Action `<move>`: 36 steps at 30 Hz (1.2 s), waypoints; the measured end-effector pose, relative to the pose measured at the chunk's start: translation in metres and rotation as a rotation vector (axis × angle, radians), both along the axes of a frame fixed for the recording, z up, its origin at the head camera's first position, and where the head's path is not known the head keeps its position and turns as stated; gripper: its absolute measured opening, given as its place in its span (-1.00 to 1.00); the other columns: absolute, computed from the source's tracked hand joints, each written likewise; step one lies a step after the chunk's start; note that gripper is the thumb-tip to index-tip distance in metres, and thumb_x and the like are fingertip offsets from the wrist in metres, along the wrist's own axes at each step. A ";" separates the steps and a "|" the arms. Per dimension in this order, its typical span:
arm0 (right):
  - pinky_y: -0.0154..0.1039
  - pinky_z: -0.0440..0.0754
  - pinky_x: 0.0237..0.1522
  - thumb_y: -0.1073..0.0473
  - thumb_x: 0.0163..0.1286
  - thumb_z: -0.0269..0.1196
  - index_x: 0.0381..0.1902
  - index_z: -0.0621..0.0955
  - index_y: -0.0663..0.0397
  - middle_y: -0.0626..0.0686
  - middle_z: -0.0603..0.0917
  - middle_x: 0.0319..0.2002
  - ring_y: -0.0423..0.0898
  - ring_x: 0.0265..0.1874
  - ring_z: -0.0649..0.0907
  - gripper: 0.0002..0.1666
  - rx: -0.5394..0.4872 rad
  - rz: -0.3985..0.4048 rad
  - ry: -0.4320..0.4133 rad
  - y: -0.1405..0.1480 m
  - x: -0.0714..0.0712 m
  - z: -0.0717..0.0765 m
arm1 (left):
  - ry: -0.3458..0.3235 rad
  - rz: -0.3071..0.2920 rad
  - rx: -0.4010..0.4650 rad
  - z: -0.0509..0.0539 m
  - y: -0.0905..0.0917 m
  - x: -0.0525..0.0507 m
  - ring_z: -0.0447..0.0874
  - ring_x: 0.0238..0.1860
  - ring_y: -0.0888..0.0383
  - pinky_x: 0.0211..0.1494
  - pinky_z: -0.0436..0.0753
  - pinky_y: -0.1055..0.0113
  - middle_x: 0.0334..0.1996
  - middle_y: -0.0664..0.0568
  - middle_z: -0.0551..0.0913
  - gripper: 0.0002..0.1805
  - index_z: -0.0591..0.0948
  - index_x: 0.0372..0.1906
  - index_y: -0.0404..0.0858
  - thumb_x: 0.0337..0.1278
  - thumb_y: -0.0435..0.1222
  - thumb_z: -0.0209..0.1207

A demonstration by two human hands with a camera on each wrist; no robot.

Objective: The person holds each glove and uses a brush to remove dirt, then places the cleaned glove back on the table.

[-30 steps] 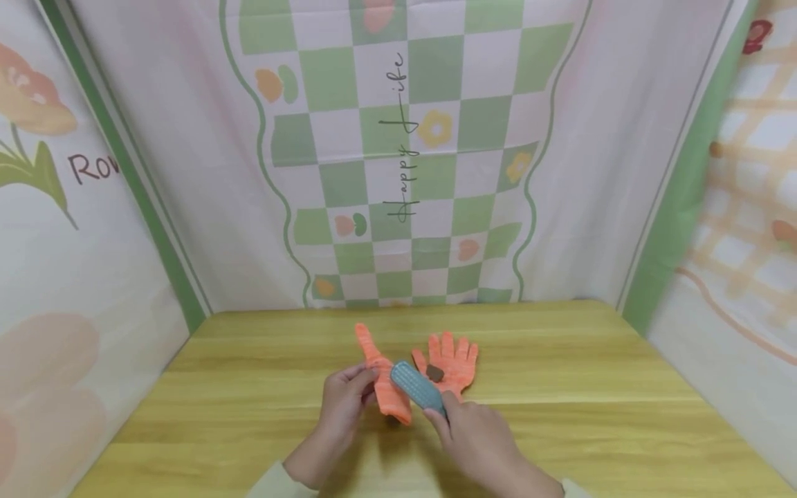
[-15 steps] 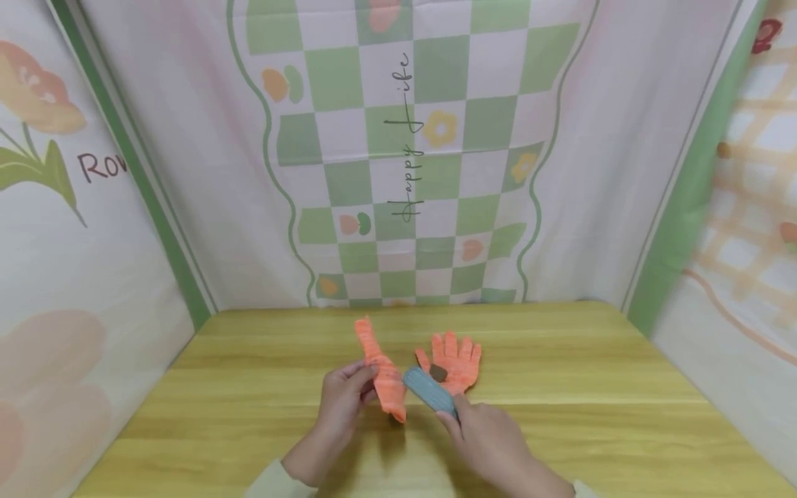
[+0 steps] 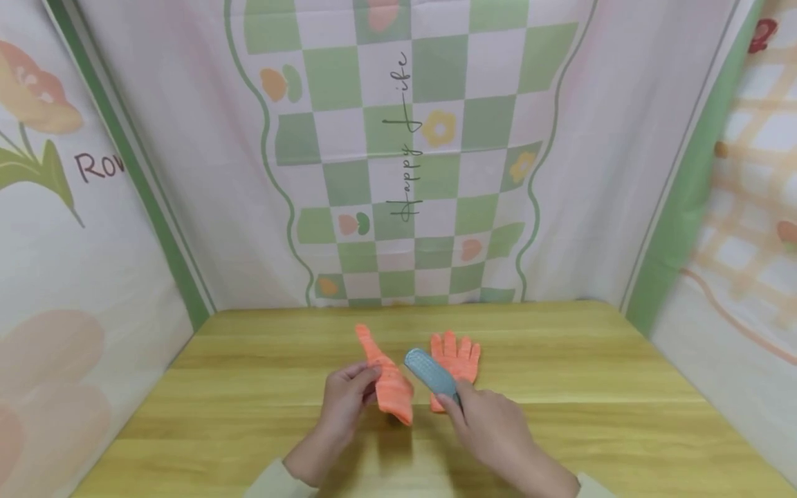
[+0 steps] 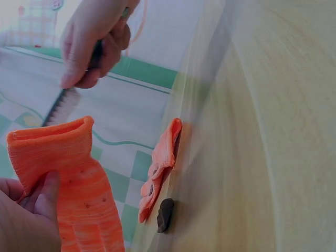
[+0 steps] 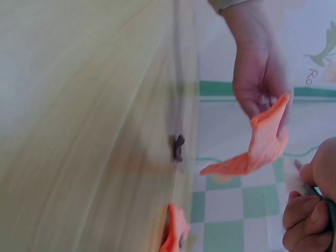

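Note:
My left hand (image 3: 346, 402) pinches an orange knit glove (image 3: 394, 394) near its cuff, above the table. Small dark specks dot this glove in the left wrist view. My right hand (image 3: 495, 427) grips a brush (image 3: 429, 370) with a blue-grey back; its pale bristles (image 4: 65, 105) show beside the held glove's cuff in the left wrist view. Whether the bristles touch the glove I cannot tell. A second orange glove (image 3: 462, 354) lies on the table behind the brush, partly covered by it in the head view.
A small dark brown lump (image 4: 165, 214) rests on the wooden table (image 3: 560, 360) near the lying glove; the brush hides it in the head view. Fabric curtains with a green check print (image 3: 411, 166) stand behind the table and at both sides.
The brush has first moved right, then up, away from the held glove, and now covers the brown lump in the head view. The held glove has swung slightly in my left hand.

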State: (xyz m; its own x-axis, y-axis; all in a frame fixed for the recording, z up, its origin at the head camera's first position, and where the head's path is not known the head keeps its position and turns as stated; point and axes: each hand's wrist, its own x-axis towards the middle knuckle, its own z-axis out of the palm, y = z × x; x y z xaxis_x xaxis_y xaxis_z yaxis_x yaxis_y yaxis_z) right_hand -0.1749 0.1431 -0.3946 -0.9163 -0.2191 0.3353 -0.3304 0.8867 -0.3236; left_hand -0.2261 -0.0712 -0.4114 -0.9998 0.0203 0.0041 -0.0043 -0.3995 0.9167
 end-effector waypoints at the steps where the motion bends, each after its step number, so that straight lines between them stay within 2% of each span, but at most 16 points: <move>1: -0.32 0.28 -0.76 -0.07 0.47 0.14 -0.42 0.45 -0.01 -0.14 0.32 -0.72 -0.21 -0.76 0.34 -0.67 -0.004 0.013 0.004 -0.002 0.001 0.001 | 0.000 -0.004 -0.001 0.000 0.000 0.000 0.71 -0.41 0.18 -0.28 0.72 0.33 -0.39 -0.10 0.72 -0.71 0.57 -0.03 -0.64 0.18 -0.50 0.15; 7: -0.38 0.25 -0.77 -0.11 0.48 0.11 -0.41 0.48 0.03 -0.16 0.30 -0.71 -0.26 -0.78 0.30 -0.63 0.018 0.075 -0.002 -0.011 0.003 0.001 | -0.004 -0.014 0.000 -0.001 0.002 0.000 0.71 -0.43 0.21 -0.31 0.71 0.37 -0.42 -0.07 0.72 -0.69 0.56 -0.02 -0.66 0.17 -0.51 0.15; 13: -0.41 0.22 -0.80 -0.10 0.49 0.10 -0.41 0.47 0.06 -0.16 0.28 -0.72 -0.27 -0.80 0.27 -0.61 0.048 0.096 0.013 -0.013 0.003 -0.006 | -0.007 -0.009 -0.012 -0.002 0.002 0.000 0.71 -0.38 0.20 -0.26 0.72 0.36 -0.37 -0.09 0.72 -0.66 0.52 0.01 -0.68 0.19 -0.51 0.13; 27: -0.41 0.18 -0.81 -0.09 0.48 0.12 -0.42 0.46 0.05 -0.16 0.26 -0.74 -0.27 -0.81 0.25 -0.62 0.090 0.068 0.032 -0.007 0.002 -0.013 | -0.016 0.004 0.002 -0.003 0.002 0.001 0.72 -0.32 0.16 -0.19 0.72 0.31 -0.29 -0.18 0.72 -0.65 0.51 0.04 -0.67 0.21 -0.49 0.14; 36: -0.35 0.26 -0.77 -0.06 0.44 0.18 -0.34 0.51 0.10 -0.13 0.37 -0.71 -0.25 -0.77 0.33 -0.66 0.086 0.030 0.013 -0.002 0.000 -0.018 | -0.002 0.043 0.031 -0.001 0.001 -0.002 0.73 -0.37 0.16 -0.28 0.72 0.34 -0.37 -0.15 0.73 -0.68 0.54 -0.02 -0.68 0.19 -0.51 0.15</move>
State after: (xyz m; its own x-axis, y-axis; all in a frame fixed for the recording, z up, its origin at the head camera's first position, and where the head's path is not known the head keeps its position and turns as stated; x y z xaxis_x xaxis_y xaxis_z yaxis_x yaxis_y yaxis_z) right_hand -0.1748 0.1408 -0.4130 -0.9047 -0.2746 0.3258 -0.3606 0.9007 -0.2423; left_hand -0.2281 -0.0706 -0.4120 -0.9997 -0.0225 0.0016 0.0111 -0.4280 0.9037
